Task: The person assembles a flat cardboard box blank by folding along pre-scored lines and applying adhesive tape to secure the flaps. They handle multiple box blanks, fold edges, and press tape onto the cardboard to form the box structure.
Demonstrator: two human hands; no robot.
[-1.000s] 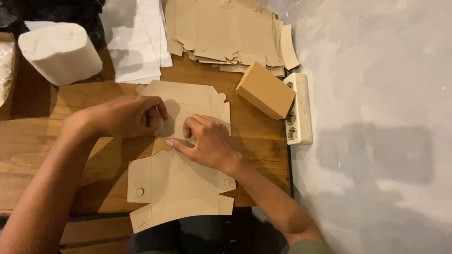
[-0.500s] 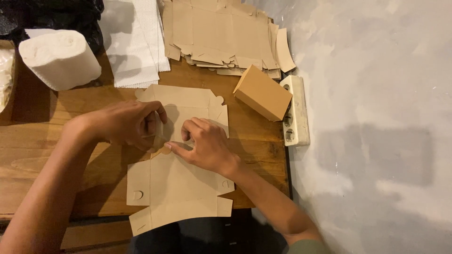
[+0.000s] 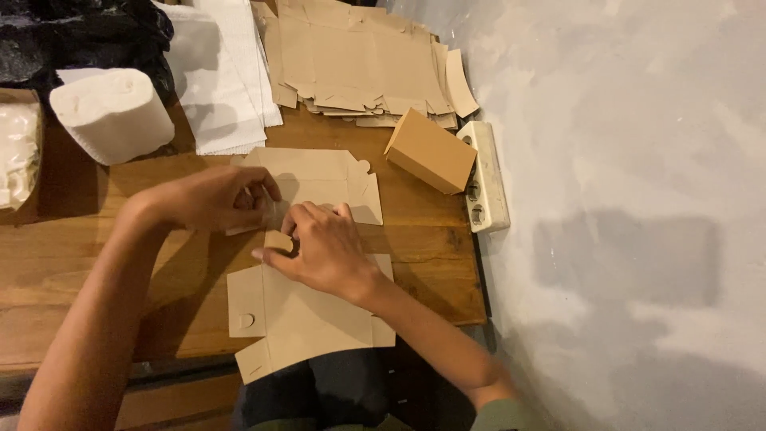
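- Two hands of mine meet over one flat brown cardboard box blank [image 3: 307,307] lying on the wooden table [image 3: 72,263]; nothing else is being handled.
- Far left, a clear plastic bag [image 3: 16,152] sits at the table edge, with a white paper roll [image 3: 112,116] beside it and black plastic [image 3: 80,36] behind.
- My left hand [image 3: 219,198] is curled narrow, fingertips pinching the blank at the fold across its middle, pressing it down.
- White paper sheets [image 3: 223,80] lie just beyond that hand.
- My right hand [image 3: 319,247] lies on the blank right beside the left, fingers bent, pressing along the same crease; it grips nothing that I can see, only bears down.
- By my judgement the work is at an early stage: the blank lies nearly flat, its near half spread toward me with side flaps unfolded and the far panel lying flat, so only the middle crease is being worked.
- Further right, a stack of flat cardboard blanks [image 3: 359,56] waits unfolded at the table's back.
- One folded brown cardboard box [image 3: 431,150] stands complete, resting against a white power strip [image 3: 487,183] at the table's right edge, beside the grey wall [image 3: 638,199].
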